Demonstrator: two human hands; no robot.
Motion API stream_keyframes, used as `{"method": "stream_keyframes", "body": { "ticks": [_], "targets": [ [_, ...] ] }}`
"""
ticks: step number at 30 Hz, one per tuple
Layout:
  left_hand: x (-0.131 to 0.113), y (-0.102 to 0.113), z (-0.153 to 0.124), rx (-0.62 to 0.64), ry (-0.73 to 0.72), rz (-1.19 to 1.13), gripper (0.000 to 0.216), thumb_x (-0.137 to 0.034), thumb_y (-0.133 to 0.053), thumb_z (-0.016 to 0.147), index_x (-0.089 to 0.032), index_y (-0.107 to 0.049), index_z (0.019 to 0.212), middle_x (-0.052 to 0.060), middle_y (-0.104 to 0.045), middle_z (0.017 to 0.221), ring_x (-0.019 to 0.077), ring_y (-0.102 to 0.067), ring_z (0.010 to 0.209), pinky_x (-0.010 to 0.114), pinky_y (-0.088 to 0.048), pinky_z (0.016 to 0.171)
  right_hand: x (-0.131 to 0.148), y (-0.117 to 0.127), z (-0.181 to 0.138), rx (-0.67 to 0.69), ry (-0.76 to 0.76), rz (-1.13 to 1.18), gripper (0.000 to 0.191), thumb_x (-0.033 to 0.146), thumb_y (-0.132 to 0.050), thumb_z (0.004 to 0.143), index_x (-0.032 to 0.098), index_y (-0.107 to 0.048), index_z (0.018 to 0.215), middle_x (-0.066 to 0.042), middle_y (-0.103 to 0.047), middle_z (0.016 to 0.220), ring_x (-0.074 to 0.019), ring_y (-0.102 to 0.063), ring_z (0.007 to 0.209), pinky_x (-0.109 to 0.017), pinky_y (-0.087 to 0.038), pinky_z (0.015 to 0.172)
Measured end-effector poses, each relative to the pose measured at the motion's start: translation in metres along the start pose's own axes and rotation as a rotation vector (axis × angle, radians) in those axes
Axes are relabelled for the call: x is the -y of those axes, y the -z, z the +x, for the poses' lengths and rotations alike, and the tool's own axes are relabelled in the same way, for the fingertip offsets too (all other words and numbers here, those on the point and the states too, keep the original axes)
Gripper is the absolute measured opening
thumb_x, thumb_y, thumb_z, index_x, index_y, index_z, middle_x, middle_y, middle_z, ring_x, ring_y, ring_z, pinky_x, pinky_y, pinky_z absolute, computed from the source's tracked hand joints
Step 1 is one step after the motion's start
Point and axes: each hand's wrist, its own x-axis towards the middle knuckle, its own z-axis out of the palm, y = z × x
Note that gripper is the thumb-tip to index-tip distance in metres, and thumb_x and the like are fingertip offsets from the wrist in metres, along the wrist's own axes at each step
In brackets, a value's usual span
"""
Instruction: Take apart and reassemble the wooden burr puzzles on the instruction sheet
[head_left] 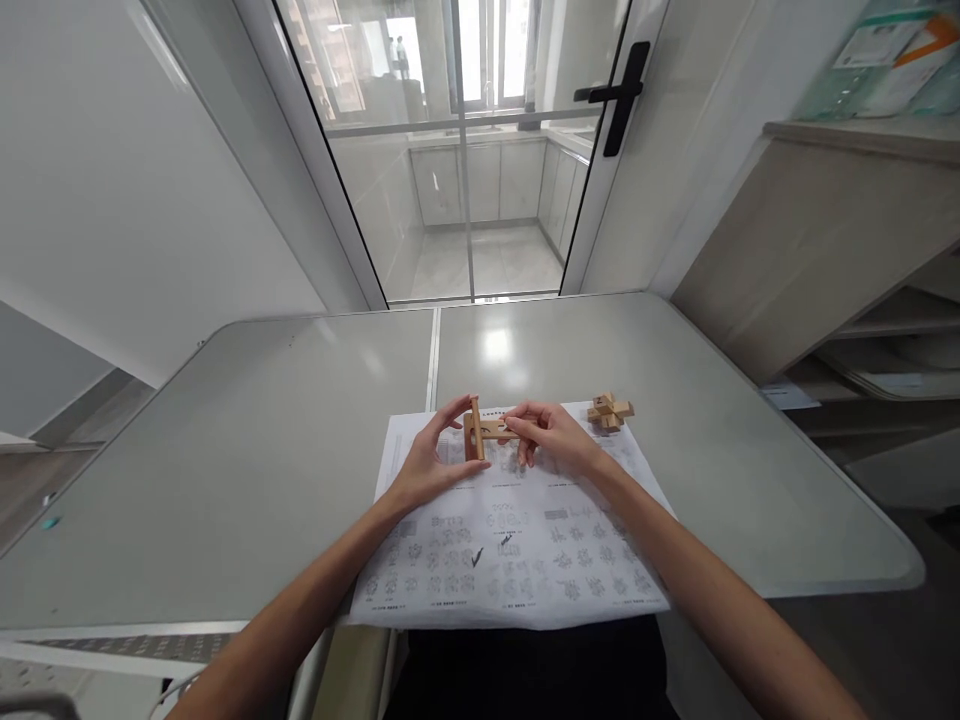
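Observation:
Over a printed sheet (517, 500), my left hand (431, 460) grips a narrow wooden puzzle piece (477, 430) between thumb and fingertips, its long side standing away from me. My right hand (551, 435) pinches a flat wooden puzzle bar (495, 429) with a dark mark on it. This bar runs sideways and meets the piece in my left hand; whether they interlock I cannot tell. Beyond my right hand, an assembled wooden burr puzzle (610, 411) rests near the sheet's upper right corner.
The sheet carries many small line diagrams and two dark pen marks. It lies on a grey table (300, 480) with rounded corners. A glass door (480, 180) with a black handle (624, 98) stands behind the table. Wooden shelving (817, 220) rises at the right.

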Motion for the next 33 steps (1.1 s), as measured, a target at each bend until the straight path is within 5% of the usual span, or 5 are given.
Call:
{"method": "stream_keyframes", "body": {
  "ticks": [6, 12, 22, 33],
  "targets": [
    [0.0, -0.002, -0.005, 0.085, -0.035, 0.062, 0.094, -0.04, -0.093, 0.077, -0.034, -0.045, 0.158, 0.011, -0.054, 0.16, 0.036, -0.055, 0.143, 0.055, -0.045, 0.119, -0.007, -0.01, -0.001, 0.092, -0.005, -0.023, 0.046, 0.065, -0.067, 0.096, 0.02, -0.063, 0.102, 0.002, -0.069, 0.062, -0.0152, -0.066, 0.046, -0.026, -0.052, 0.048],
    [-0.005, -0.002, -0.006, 0.023, -0.067, 0.032, 0.094, -0.04, -0.095, 0.074, -0.033, -0.049, 0.155, 0.012, -0.058, 0.156, 0.0366, -0.056, 0.143, 0.054, -0.047, 0.116, -0.008, -0.012, -0.003, 0.034, 0.028, -0.116, 0.05, 0.068, -0.046, 0.105, 0.022, -0.062, 0.116, 0.007, -0.057, 0.058, -0.0118, -0.051, 0.046, -0.024, -0.04, 0.047],
    [-0.005, -0.007, -0.008, -0.051, -0.047, 0.003, 0.092, -0.039, -0.097, 0.07, -0.033, -0.053, 0.151, 0.012, -0.061, 0.152, 0.0373, -0.06, 0.138, 0.054, -0.05, 0.112, -0.018, -0.012, -0.001, 0.004, 0.054, -0.06, 0.043, 0.067, -0.059, 0.1, 0.025, -0.053, 0.094, 0.009, -0.045, 0.062, -0.0105, -0.036, 0.05, -0.025, -0.03, 0.049],
    [0.001, -0.017, -0.012, 0.018, -0.044, -0.018, 0.099, -0.045, -0.098, 0.068, -0.035, -0.048, 0.153, 0.01, -0.062, 0.147, 0.0331, -0.066, 0.124, 0.051, -0.056, 0.106, -0.023, -0.036, -0.004, 0.022, 0.035, -0.003, 0.042, 0.07, -0.056, 0.1, 0.028, -0.048, 0.101, 0.01, -0.04, 0.061, -0.0117, -0.033, 0.05, -0.023, -0.029, 0.048]
  ]
}}
